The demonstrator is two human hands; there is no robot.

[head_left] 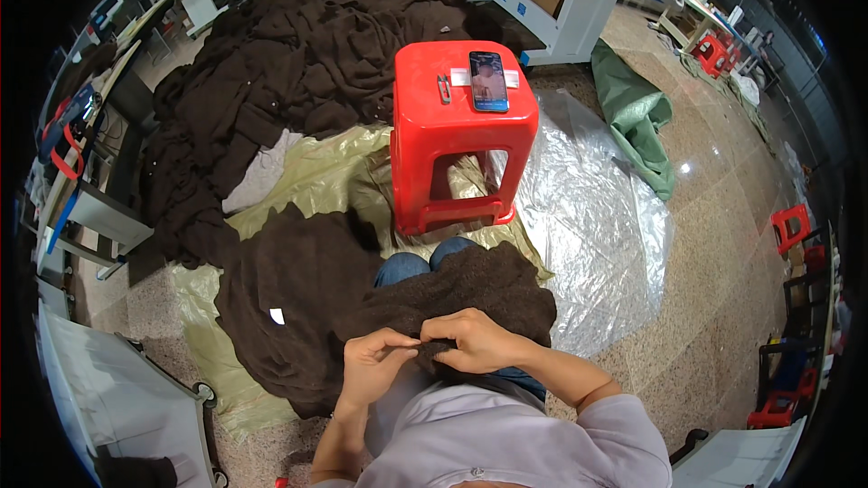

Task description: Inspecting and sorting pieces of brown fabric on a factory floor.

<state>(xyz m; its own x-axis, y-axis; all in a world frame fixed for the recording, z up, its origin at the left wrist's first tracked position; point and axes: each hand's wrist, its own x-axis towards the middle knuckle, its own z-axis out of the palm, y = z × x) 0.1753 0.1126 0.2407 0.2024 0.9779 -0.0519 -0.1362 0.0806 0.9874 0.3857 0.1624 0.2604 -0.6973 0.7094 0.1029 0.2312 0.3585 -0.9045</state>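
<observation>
Dark brown knitted fabric lies across my lap and spreads to the left over the plastic sheet. My left hand pinches its near edge between thumb and fingers. Close beside it, almost touching, my right hand is also closed on the fabric, thumb and forefinger together. Whatever small detail sits between the fingertips is too small to make out. A small white tag shows on the left part of the fabric. In front of my knees stands a red plastic stool bearing thread snips and a phone.
A large heap of brown fabric covers the floor at the far left. Yellowish plastic sheeting lies beneath me, clear plastic sheeting to the right. Worktables flank both sides; a green tarp lies near a white-and-blue table.
</observation>
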